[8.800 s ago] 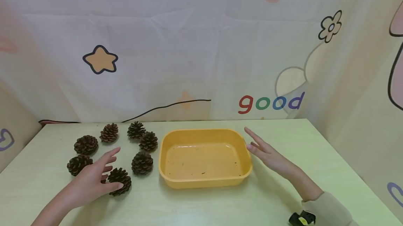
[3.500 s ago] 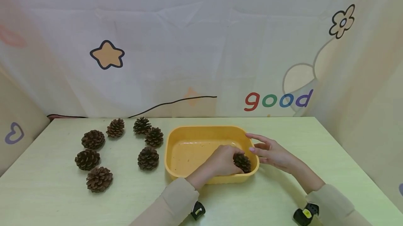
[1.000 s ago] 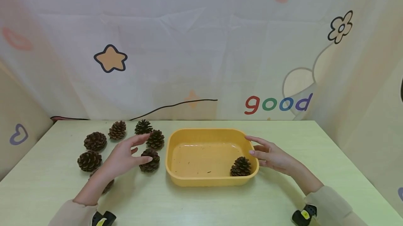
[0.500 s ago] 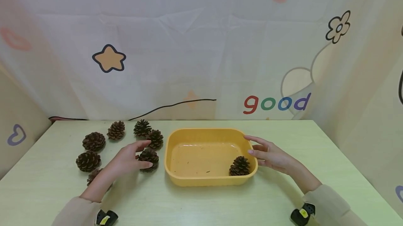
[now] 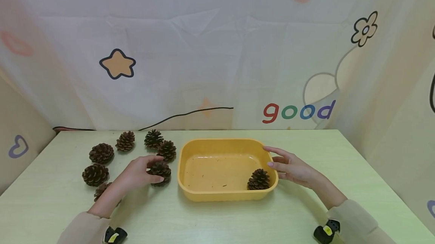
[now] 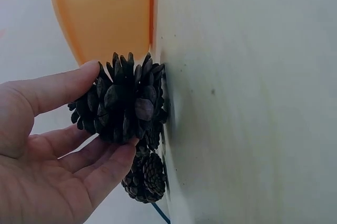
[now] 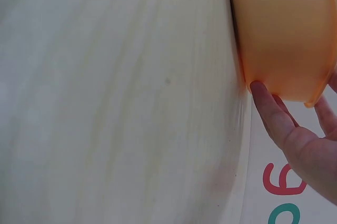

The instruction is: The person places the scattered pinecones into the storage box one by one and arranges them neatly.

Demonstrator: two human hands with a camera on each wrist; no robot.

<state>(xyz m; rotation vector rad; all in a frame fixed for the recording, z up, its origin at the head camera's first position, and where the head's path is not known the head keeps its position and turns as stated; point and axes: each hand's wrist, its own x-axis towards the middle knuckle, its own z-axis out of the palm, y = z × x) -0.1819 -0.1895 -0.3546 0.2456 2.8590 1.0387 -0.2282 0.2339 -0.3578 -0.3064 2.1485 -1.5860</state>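
Note:
In the head view my left hand grips a brown pine cone, thumb on its near side and fingers round the far side. The left wrist view shows this pine cone between thumb and fingers, close beside the table surface. My right hand holds the right end of a yellow plastic tub, with thumb and index finger at the rim and other fingers against the outer wall. Inside the tub, at its near right corner, sits another pine cone.
Several more pine cones lie left of the tub, including one at the far left and one just behind the gripped cone. My left forearm partly covers another pine cone. A printed curtain hangs behind the pale table.
A pine cone went from the left group into the tub, carried by my left hand. That hand then returned left and closed round another cone. My right hand has come onto the tub's rim.

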